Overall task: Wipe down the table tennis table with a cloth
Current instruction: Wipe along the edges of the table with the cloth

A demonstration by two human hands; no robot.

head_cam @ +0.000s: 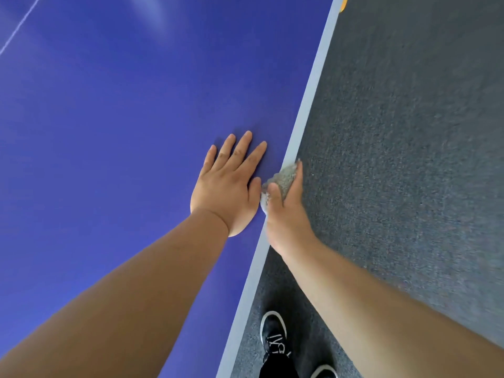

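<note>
The blue table tennis table (114,132) fills the left of the view, and its pale edge stripe (308,105) runs diagonally from top right to bottom centre. My left hand (229,186) lies flat on the blue top, fingers straight and spread, close to that edge. Right beside it, my right hand (286,211) grips a small grey cloth (282,178) against the table's edge, thumb on top and fingers down over the side. Most of the cloth is hidden under the hand.
Dark grey carpet (409,159) covers the floor right of the table. My black shoes with white soles (274,334) stand on it near the table edge. A thin white line (19,25) crosses the table top at far left. Something orange (344,2) shows at the top.
</note>
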